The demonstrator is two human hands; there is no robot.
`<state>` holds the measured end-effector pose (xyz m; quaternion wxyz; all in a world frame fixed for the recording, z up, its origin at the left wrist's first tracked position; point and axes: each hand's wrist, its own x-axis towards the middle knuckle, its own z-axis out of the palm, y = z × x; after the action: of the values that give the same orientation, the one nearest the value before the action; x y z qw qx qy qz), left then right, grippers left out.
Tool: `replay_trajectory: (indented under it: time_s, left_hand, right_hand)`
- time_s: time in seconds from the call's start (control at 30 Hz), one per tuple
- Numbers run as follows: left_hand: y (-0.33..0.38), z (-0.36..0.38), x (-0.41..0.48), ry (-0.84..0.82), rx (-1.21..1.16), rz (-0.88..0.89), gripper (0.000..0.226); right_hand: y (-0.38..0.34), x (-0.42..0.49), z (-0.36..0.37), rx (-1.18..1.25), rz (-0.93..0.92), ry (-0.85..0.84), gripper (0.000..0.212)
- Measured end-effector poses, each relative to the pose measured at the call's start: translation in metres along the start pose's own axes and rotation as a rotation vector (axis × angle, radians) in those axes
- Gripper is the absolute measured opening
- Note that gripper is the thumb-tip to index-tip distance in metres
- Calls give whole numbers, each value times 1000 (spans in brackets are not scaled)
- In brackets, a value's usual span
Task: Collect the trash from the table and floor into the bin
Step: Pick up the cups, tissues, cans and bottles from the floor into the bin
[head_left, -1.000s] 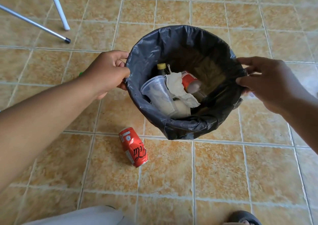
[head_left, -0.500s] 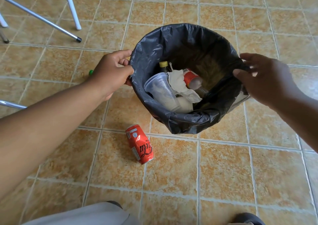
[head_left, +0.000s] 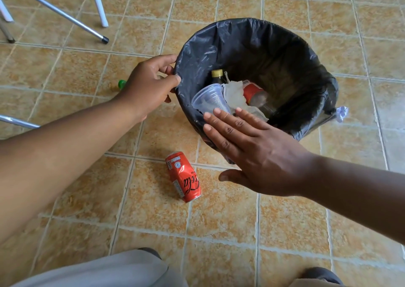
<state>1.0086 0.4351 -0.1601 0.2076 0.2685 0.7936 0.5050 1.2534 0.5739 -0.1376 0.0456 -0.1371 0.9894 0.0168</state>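
A bin lined with a black bag (head_left: 291,52) stands on the tiled floor. Inside lie a clear plastic cup (head_left: 209,100), crumpled white paper (head_left: 234,93), a red-labelled bottle (head_left: 254,92) and a dark bottle with a yellow cap (head_left: 217,74). My left hand (head_left: 149,87) pinches the bag's left rim. My right hand (head_left: 256,153) hovers flat, fingers spread, over the bin's near rim, holding nothing. A dented red cola can (head_left: 184,176) lies on the floor just left of and below my right hand.
A green bottle cap (head_left: 121,83) lies on the floor behind my left wrist. Metal furniture legs (head_left: 98,3) stand at the upper left. A bit of clear plastic (head_left: 341,113) sits by the bin's right side. My trouser legs and shoes fill the bottom edge.
My right hand let go of the bin's right rim and swung across to its near side, above the can. The left hand keeps its hold on the bag.
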Motion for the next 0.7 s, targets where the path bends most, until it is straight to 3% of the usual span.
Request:
replay_trajectory:
  time_s: [0.17,0.23,0.33,0.43,0.5,0.7]
  left_hand:
    - [-46,-6,-15,-56,-29,-50,38]
    - [-76,-7,-28,-130,203,-22,22]
    - [-112,-3,-50,-540,856,240,53]
    - [-128,10,-65,-879,1172,491,78]
    - [-135,20,-71,-1017,1303,536,88]
    - [-145,28,-78,-1010,1424,554,61]
  right_hand:
    - [2,1,6,3,-28,45,81]
    - [2,1,9,9,-28,63,81]
    - [2,0,13,12,-32,86,80]
    - [2,-1,15,19,-33,105,81]
    - [2,-1,15,25,-35,119,81]
    - [2,0,14,22,-33,125,79]
